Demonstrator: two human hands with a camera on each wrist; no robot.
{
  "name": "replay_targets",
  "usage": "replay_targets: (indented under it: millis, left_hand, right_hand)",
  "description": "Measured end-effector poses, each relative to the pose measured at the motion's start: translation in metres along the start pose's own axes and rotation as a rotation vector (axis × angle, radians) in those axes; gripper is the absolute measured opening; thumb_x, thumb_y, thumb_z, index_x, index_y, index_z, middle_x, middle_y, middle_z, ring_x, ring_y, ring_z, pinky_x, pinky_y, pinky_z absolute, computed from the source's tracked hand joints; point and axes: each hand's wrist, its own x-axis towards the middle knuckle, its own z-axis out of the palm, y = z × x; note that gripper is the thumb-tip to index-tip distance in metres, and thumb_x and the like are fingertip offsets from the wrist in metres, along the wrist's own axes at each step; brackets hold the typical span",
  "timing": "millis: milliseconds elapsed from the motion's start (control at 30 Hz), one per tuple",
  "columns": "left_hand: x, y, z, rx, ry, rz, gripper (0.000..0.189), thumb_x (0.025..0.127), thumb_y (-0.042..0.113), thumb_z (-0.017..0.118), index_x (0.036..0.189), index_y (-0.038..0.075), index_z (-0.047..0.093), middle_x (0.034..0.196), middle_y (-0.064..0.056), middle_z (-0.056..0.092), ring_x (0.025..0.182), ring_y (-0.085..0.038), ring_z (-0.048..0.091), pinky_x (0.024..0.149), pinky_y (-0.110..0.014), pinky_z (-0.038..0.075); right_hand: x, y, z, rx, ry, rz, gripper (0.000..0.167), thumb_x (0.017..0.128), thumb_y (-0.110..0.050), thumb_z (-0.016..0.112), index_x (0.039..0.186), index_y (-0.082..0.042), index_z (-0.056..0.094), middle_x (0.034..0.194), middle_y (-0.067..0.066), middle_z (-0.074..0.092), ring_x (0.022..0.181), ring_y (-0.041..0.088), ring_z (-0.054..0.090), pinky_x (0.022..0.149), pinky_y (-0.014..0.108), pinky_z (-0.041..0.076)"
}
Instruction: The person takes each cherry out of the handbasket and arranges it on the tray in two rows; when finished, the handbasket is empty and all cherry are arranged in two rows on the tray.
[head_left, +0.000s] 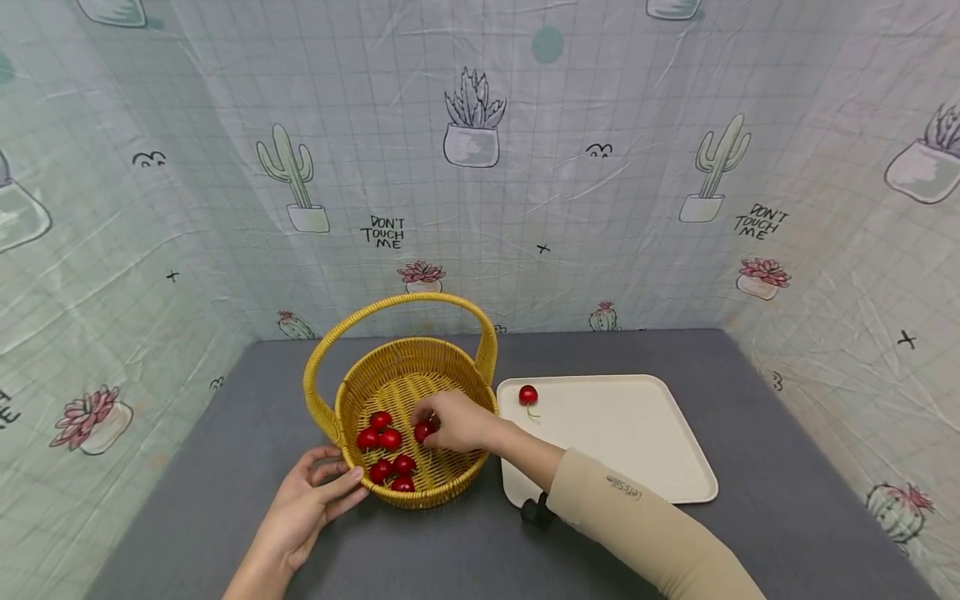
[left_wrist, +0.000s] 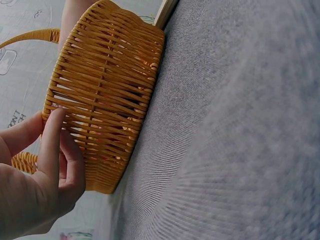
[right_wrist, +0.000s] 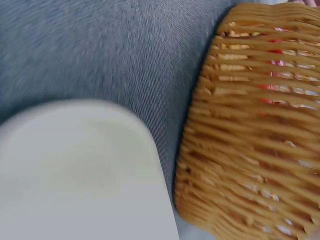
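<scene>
Red cherry (head_left: 422,432), right hand (head_left: 457,422) pinching, left hand (head_left: 309,498) gripping basket (head_left: 412,358)

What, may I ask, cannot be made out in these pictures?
Head view: part of one cherry, covered by the right hand.
Head view: what the black object is, partly behind the sleeve.
Left wrist view: what lies in the basket, screened by its weave.
Right wrist view: much of the tray, beyond the picture edge.
</scene>
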Motion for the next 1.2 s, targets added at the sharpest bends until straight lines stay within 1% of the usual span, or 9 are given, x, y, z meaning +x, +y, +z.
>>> replay_targets:
  millis: [67, 233, 300, 400, 533, 667, 767, 1000, 1200]
  left_hand:
    - [0.0, 0.0, 0.0, -0.002, -0.001, 0.001, 0.049, 0.1, -0.003, 0.064, 0.136, 0.001, 0.031, 0.106, -0.01, 0.052, 0.097, -0.024, 0.071, 0.091, -0.039, 0.06]
    - [0.0, -0.001, 0.001, 0.006, -0.006, 0.008, 0.051, 0.1, -0.002, 0.065, 0.138, 0.0, 0.03, 0.108, -0.012, 0.051, 0.097, -0.024, 0.07, 0.092, -0.039, 0.06]
    - [-0.001, -0.001, 0.0, 0.012, -0.005, 0.007, 0.052, 0.1, -0.002, 0.065, 0.138, 0.0, 0.03, 0.108, -0.012, 0.051, 0.097, -0.024, 0.07, 0.092, -0.04, 0.06]
    - [-0.002, -0.001, -0.001, 0.015, 0.008, 0.0, 0.051, 0.1, -0.002, 0.065, 0.137, 0.001, 0.031, 0.108, -0.012, 0.051, 0.098, -0.024, 0.07, 0.092, -0.04, 0.06]
    - [-0.003, -0.001, -0.001, 0.009, 0.005, -0.004, 0.051, 0.1, -0.002, 0.065, 0.138, 0.001, 0.03, 0.11, -0.012, 0.051, 0.099, -0.024, 0.069, 0.093, -0.04, 0.06]
    - [-0.002, 0.0, 0.0, 0.013, -0.004, -0.001, 0.052, 0.1, -0.001, 0.065, 0.139, 0.001, 0.03, 0.11, -0.012, 0.051, 0.099, -0.023, 0.07, 0.093, -0.04, 0.059]
    - [-0.001, -0.001, 0.0, 0.014, -0.002, -0.003, 0.051, 0.101, -0.001, 0.064, 0.139, 0.001, 0.03, 0.109, -0.012, 0.051, 0.099, -0.023, 0.07, 0.093, -0.04, 0.059]
    - [-0.001, 0.001, 0.0, 0.006, -0.005, 0.001, 0.049, 0.101, -0.001, 0.064, 0.137, 0.002, 0.031, 0.108, -0.011, 0.051, 0.097, -0.022, 0.07, 0.094, -0.04, 0.059]
    - [-0.002, 0.0, 0.001, 0.001, -0.001, -0.003, 0.049, 0.101, -0.002, 0.064, 0.136, 0.003, 0.031, 0.107, -0.01, 0.05, 0.097, -0.022, 0.07, 0.094, -0.039, 0.059]
  right_hand:
    - [-0.005, -0.001, -0.005, 0.008, 0.013, -0.016, 0.025, 0.092, -0.004, 0.078, 0.116, -0.004, 0.073, 0.111, 0.004, 0.071, 0.097, 0.013, 0.064, 0.08, 0.021, 0.053]
    - [-0.017, 0.0, -0.013, 0.015, 0.059, -0.055, 0.024, 0.09, -0.003, 0.079, 0.113, -0.004, 0.073, 0.107, 0.004, 0.072, 0.095, 0.017, 0.066, 0.081, 0.023, 0.055]
    - [-0.022, 0.001, -0.016, 0.018, 0.07, -0.06, 0.024, 0.09, -0.005, 0.08, 0.114, -0.005, 0.073, 0.107, 0.003, 0.072, 0.096, 0.017, 0.067, 0.081, 0.022, 0.056]
    - [-0.028, 0.002, -0.02, 0.038, 0.085, -0.078, 0.024, 0.091, -0.006, 0.08, 0.114, -0.006, 0.073, 0.108, 0.004, 0.072, 0.098, 0.019, 0.068, 0.083, 0.025, 0.058]
    - [-0.04, 0.002, -0.03, 0.069, 0.115, -0.087, 0.025, 0.091, -0.005, 0.079, 0.115, -0.007, 0.073, 0.108, 0.004, 0.072, 0.099, 0.021, 0.068, 0.082, 0.027, 0.06]
    - [-0.054, 0.003, -0.043, 0.088, 0.137, -0.069, 0.027, 0.09, -0.004, 0.08, 0.116, -0.007, 0.072, 0.107, 0.004, 0.071, 0.099, 0.021, 0.068, 0.079, 0.024, 0.059]
    - [-0.063, 0.005, -0.05, 0.117, 0.14, -0.047, 0.027, 0.091, -0.003, 0.078, 0.117, -0.006, 0.072, 0.107, 0.004, 0.071, 0.099, 0.02, 0.067, 0.08, 0.023, 0.06]
    - [-0.079, 0.015, -0.061, 0.191, 0.173, 0.004, 0.029, 0.091, 0.001, 0.076, 0.119, -0.004, 0.069, 0.111, 0.004, 0.068, 0.104, 0.021, 0.067, 0.082, 0.026, 0.061]
    - [-0.093, 0.032, -0.068, 0.162, 0.219, 0.029, 0.028, 0.091, 0.0, 0.077, 0.118, -0.003, 0.069, 0.112, 0.005, 0.069, 0.102, 0.022, 0.069, 0.078, 0.025, 0.062]
